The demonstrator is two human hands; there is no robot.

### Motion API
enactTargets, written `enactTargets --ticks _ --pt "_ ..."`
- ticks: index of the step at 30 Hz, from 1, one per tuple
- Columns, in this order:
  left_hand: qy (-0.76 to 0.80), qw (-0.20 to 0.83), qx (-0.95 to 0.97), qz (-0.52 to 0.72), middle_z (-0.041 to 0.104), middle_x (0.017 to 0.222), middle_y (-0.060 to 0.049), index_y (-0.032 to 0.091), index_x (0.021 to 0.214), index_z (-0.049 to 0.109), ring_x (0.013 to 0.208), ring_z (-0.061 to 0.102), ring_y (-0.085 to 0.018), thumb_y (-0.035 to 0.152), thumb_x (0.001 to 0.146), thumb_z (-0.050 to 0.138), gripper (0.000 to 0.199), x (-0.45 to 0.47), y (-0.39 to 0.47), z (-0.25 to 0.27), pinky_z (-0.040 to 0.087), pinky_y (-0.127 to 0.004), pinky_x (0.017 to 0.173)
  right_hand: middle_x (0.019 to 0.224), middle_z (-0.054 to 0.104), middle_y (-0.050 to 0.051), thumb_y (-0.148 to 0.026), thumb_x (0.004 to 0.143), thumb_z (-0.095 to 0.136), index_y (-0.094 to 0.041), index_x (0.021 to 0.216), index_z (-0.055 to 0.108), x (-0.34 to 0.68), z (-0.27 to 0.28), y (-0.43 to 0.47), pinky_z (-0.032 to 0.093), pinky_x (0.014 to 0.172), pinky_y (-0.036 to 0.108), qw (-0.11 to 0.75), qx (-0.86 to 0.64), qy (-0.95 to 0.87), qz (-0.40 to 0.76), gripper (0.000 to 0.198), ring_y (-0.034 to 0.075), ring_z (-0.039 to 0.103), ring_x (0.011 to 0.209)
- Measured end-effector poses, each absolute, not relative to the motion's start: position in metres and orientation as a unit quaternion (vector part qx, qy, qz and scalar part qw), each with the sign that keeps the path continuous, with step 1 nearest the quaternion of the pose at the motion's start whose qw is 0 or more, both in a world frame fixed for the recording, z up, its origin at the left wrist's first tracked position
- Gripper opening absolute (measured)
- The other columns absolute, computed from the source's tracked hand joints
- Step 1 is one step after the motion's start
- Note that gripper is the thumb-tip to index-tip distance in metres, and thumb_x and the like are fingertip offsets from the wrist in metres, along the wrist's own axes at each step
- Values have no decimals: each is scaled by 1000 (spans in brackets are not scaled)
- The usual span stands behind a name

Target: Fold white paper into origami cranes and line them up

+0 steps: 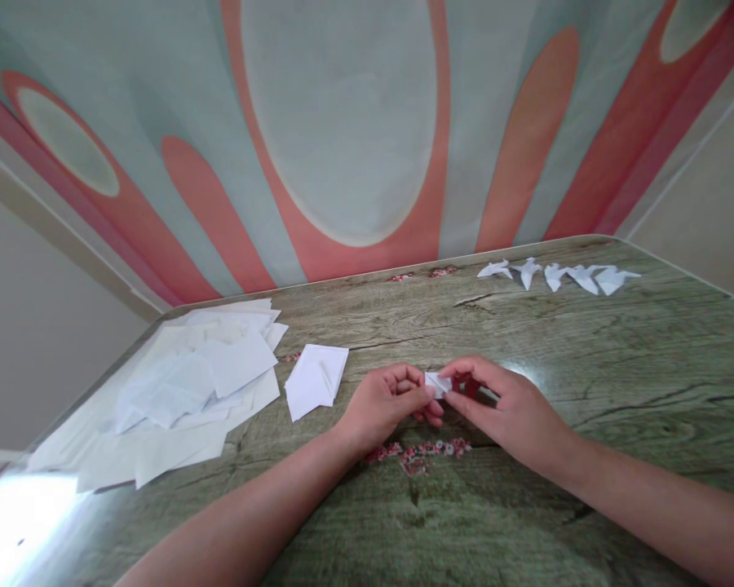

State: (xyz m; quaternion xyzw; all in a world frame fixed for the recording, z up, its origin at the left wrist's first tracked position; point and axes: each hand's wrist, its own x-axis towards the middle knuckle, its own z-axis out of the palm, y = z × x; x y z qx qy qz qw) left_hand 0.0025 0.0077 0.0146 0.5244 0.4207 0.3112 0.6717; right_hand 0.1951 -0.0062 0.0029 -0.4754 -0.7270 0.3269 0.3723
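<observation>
A small folded piece of white paper is held between my two hands, a little above the wood-patterned table. My left hand pinches its left side between thumb and fingers. From the right, the thumb and fingertips of my right hand grip the other side. Creases show on the paper's face, but the fingers cover its edges. To the left of my left hand lies a small stack of white paper with a thin white strip on top.
A loose heap of white paper sheets spreads over the table's left side. Several folded white paper birds stand in a row at the back right. A wall with a red and grey pattern rises behind the table.
</observation>
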Motion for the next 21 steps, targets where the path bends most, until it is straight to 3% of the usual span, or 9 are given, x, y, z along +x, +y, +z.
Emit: enactTargets --ticks 8,16,21 --pt "437 653 542 297 69 70 -3 15 82 51 63 66 -13 35 80 65 25 9 3 15 46 -22 61 80 66 -2 -31 89 52 -24 89 62 198 8 -7 45 67 26 370 -487 -705 359 12 14 60 74" --pt "456 625 553 310 64 75 -2 16 85 49 63 64 -12 32 84 59 20 17 -4 15 45 -22 59 67 63 -3 -30 84 57 -21 81 57 194 6 -2 42 57 24 344 -524 -654 423 10 13 57 63" --pt "465 534 621 335 59 78 2 18 95 48 67 57 -10 18 72 70 31 21 -9 17 44 -22 63 78 66 -1 -28 82 59 -20 73 58 194 7 -3 44 66 27 353 -499 -669 423 12 15 60 73"
